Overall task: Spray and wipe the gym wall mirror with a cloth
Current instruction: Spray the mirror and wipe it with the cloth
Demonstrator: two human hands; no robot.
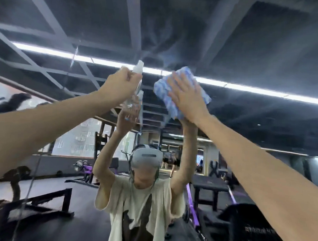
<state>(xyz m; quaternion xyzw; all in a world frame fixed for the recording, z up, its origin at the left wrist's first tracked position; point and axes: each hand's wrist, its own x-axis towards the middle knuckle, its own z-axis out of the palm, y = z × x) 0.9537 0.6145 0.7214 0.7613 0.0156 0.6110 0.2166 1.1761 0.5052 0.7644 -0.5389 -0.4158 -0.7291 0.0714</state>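
Observation:
The wall mirror (248,51) fills the whole view, and both my arms reach up high against it. My left hand (117,85) grips a clear spray bottle (135,93) with a white nozzle on top, held close to the glass. Just to its right, my right hand (186,98) presses a folded blue-and-white cloth (166,95) flat on the mirror with straight fingers. A hazy, streaky patch shows on the glass above the cloth. My reflection with raised arms appears below the hands.
The mirror reflects the gym behind me: a dark ceiling with a long light strip (256,89), black benches (47,201), purple-trimmed equipment (192,211), a weight rack (83,167) and windows at the left.

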